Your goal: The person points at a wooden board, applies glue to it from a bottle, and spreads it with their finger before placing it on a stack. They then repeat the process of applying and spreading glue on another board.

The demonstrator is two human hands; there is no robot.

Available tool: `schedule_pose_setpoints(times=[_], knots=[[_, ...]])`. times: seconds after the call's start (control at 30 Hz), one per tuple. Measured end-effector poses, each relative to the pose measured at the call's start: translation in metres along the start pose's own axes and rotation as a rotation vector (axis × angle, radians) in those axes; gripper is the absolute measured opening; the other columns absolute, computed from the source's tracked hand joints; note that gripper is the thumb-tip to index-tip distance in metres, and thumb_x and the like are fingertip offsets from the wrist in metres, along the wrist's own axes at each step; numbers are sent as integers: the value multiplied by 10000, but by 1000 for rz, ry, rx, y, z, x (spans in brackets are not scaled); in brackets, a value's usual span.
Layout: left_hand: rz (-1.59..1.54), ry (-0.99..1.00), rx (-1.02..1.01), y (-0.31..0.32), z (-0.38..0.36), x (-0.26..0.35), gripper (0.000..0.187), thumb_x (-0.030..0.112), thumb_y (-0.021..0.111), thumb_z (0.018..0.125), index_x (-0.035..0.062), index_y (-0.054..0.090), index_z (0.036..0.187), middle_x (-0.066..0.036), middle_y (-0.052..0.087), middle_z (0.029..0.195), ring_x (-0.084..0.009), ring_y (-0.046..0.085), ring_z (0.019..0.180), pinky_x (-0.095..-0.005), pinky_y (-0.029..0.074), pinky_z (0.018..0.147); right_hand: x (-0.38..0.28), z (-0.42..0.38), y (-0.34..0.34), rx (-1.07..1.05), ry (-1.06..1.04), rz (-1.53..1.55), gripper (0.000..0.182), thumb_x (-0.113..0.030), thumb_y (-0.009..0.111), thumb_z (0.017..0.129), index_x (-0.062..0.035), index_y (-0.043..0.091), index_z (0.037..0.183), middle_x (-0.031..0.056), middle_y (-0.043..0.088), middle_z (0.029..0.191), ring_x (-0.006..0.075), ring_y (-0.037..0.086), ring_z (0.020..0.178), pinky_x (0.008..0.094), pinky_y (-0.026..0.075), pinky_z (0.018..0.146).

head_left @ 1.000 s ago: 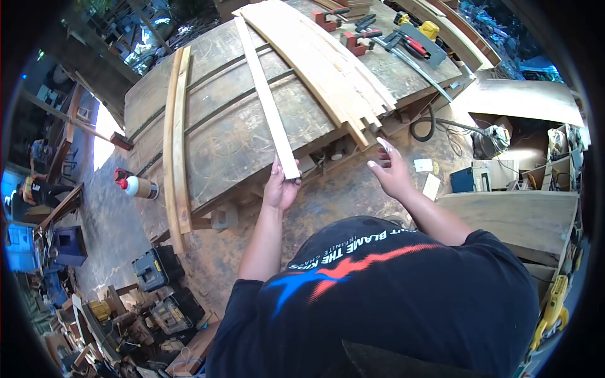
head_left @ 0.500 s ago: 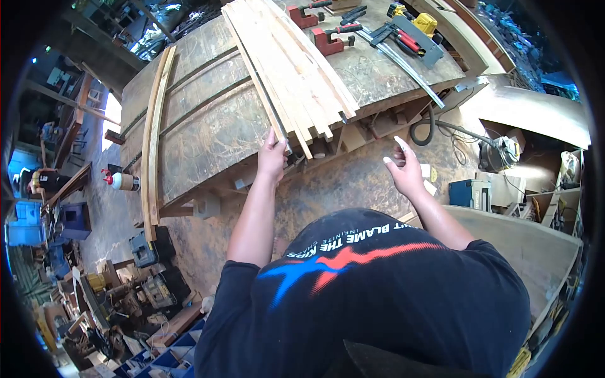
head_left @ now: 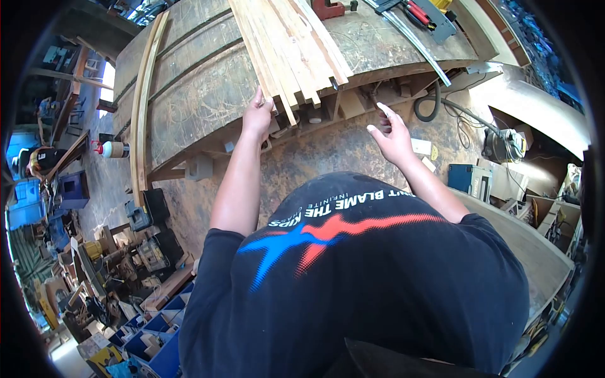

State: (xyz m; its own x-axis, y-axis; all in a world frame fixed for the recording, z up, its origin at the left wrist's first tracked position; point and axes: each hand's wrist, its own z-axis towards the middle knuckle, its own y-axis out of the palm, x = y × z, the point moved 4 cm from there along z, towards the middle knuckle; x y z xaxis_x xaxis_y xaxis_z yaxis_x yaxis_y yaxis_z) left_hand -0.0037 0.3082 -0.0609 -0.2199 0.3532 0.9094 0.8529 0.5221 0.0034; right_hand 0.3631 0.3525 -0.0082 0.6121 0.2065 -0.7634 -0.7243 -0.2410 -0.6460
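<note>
Several pale wooden strips (head_left: 293,53) lie side by side on the workbench, their near ends uneven and some past the edge. My left hand (head_left: 257,118) is at the near end of the leftmost strip, its fingers along the side and its thumb by the end; the grip is partly hidden. My right hand (head_left: 394,133) is in the air in front of the bench edge, thumb and fingers apart, holding nothing.
The workbench (head_left: 201,94) carries two long strips (head_left: 144,94) at left, a red clamp (head_left: 328,9) and metal bars (head_left: 416,44) at right. A hose (head_left: 428,107) hangs right. A glue bottle (head_left: 115,149) stands left; tool cases (head_left: 148,208) and blue bins (head_left: 167,343) lie lower left.
The leftmost strip now lies closer against the others, with my left hand still at its end. The view has shifted, so the bench sits higher. My right hand stays open.
</note>
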Motion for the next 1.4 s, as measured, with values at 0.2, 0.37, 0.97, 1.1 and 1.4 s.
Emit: schedule_pose_setpoints(times=[0.2, 0.37, 0.97, 1.1, 1.4], knots=[[19, 34, 15, -2, 15, 1, 663, 80, 604, 1019, 222, 366, 1621, 47, 646, 983, -48, 486, 721, -225, 415, 588, 10, 5, -1, 27, 11, 5, 701, -261, 805, 861, -121, 520, 1486, 168, 612, 1214, 273, 623, 1059, 387, 525, 942], [19, 33, 5, -7, 26, -7, 647, 93, 607, 1023, 227, 381, 1615, 75, 658, 986, -32, 487, 721, -213, 406, 591, 10, 4, -8, 63, -5, 12, 697, -255, 800, 860, -123, 520, 1485, 158, 614, 1209, 262, 621, 1059, 388, 522, 938], [116, 14, -34, -7, 31, 8, 682, 198, 623, 1045, 264, 301, 1643, -11, 684, 1110, -85, 505, 742, -255, 455, 632, 12, -1, -5, 78, -21, -33, 700, -273, 789, 867, -117, 510, 1490, 174, 611, 1204, 281, 619, 1060, 408, 518, 965], [202, -73, -40, -13, 14, 18, 847, 356, 661, 1027, 253, 127, 1677, -109, 624, 1309, -198, 593, 985, -356, 528, 835, 4, 5, -8, 112, -14, -13, 689, -258, 790, 868, -114, 521, 1486, 175, 617, 1214, 272, 622, 1045, 402, 521, 954], [123, -133, -30, -163, -49, -47, 784, 375, 670, 1014, 147, 264, 1644, -112, 530, 1525, -240, 568, 1313, -409, 451, 1051, -75, 12, 16, 168, -211, 165, 643, -153, 788, 877, -83, 543, 1467, 120, 661, 1244, 194, 640, 1070, 335, 523, 948]])
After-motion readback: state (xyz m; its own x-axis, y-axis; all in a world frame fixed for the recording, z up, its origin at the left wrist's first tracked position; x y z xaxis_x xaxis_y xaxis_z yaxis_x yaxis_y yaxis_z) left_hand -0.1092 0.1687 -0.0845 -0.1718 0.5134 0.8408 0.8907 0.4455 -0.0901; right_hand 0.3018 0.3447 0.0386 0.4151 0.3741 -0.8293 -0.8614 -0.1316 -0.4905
